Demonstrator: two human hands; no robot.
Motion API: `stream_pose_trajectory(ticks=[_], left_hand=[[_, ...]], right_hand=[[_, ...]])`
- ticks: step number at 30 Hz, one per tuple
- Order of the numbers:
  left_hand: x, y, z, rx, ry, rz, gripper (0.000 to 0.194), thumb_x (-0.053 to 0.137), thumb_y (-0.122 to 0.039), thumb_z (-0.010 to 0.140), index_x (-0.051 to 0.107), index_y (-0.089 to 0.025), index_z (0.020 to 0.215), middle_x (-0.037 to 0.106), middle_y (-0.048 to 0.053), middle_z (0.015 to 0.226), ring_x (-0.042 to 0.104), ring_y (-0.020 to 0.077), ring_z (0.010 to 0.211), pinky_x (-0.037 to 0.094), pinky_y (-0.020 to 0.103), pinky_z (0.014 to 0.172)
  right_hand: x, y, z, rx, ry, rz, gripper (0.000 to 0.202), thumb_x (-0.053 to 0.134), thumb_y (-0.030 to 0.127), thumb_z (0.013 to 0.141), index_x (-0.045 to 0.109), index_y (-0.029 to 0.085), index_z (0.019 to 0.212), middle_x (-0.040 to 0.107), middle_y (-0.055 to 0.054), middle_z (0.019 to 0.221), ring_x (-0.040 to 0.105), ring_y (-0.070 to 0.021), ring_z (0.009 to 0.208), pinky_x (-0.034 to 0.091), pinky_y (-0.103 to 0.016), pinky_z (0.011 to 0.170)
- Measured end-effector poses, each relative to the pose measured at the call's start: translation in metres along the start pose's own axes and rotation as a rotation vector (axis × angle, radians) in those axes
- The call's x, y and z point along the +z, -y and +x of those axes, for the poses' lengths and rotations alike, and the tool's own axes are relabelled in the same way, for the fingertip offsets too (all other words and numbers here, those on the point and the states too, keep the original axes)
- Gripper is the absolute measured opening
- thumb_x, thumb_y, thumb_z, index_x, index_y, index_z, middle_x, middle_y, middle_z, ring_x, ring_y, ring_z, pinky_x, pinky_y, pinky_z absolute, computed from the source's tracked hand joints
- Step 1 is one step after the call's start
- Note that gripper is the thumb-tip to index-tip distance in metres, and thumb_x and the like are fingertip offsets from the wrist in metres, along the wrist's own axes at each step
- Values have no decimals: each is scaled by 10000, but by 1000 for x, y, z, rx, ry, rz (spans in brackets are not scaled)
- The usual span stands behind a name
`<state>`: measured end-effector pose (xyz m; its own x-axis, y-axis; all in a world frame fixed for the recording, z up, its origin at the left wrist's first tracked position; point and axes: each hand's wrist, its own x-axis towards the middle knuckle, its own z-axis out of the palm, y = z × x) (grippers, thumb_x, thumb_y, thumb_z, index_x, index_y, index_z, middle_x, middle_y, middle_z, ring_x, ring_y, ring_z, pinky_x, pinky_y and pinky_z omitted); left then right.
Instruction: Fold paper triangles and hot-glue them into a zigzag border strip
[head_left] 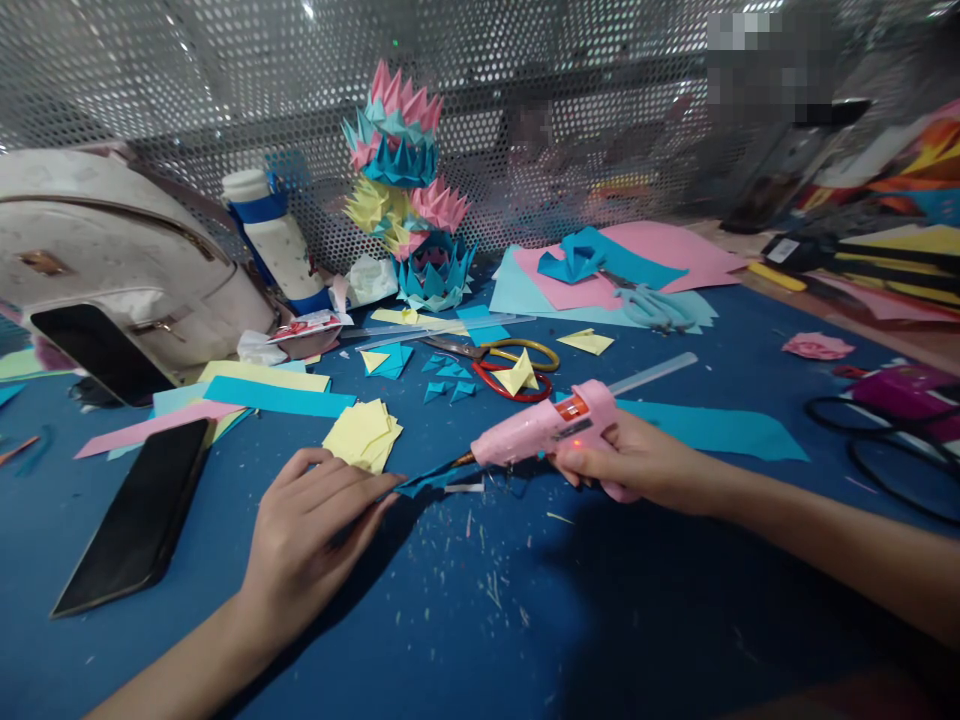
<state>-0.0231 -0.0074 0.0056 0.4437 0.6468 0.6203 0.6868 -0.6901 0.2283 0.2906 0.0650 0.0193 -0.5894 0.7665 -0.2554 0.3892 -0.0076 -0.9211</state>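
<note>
My right hand (pixel 630 455) is wrapped round the handle of a pink hot glue gun (pixel 525 430), with a clear glue stick (pixel 652 373) jutting from its back end. The gun points left, and its nozzle meets a small folded blue paper piece (pixel 427 480). Between thumb and fingers, my left hand (pixel 319 525) pinches the other end of that piece. Just behind the left hand lies a stack of yellow paper squares (pixel 365 435). Several small folded blue pieces (pixel 448 378) and a folded yellow piece (pixel 519 374) lie beyond the gun.
Scissors with red and yellow handles (pixel 517 365) lie behind the gun. A folded-paper tower (pixel 435 265) stands at the back. On the left are a phone (pixel 139 515), paper strips (pixel 277 396), a bottle (pixel 281 245) and a white backpack (pixel 112 240). Light-blue scissors (pixel 656 305) rest on coloured sheets (pixel 675 250).
</note>
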Motion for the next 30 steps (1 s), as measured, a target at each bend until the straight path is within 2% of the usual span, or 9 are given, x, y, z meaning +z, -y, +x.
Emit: stream_pose_trajectory(ticks=[6, 20, 30], left_hand=[[0, 0, 0, -2, -2, -9, 135, 639, -102, 922, 676, -179, 1026, 721, 0, 795, 626, 125, 664, 435, 329, 767], [0, 0, 0, -3, -12, -1, 129, 629, -117, 928, 685, -187, 1021, 725, -13, 795, 637, 115, 657, 445, 320, 765], [0, 0, 0, 7, -6, -9, 152, 636, -99, 925, 669, -182, 1049, 721, 0, 806, 627, 125, 673, 431, 323, 771]], right_hand=[[-1, 3, -1, 5, -2, -10, 534, 623, 687, 764, 552, 164, 679, 442, 27, 561, 362, -55, 430, 257, -172, 355], [-3, 3, -1, 17, -13, -26, 517, 655, 665, 755, 543, 166, 679, 465, 24, 589, 364, -49, 441, 275, -167, 362], [-7, 1, 0, -45, 12, -41, 484, 611, 632, 812, 536, 170, 689, 408, 45, 533, 348, -54, 417, 245, -176, 351]])
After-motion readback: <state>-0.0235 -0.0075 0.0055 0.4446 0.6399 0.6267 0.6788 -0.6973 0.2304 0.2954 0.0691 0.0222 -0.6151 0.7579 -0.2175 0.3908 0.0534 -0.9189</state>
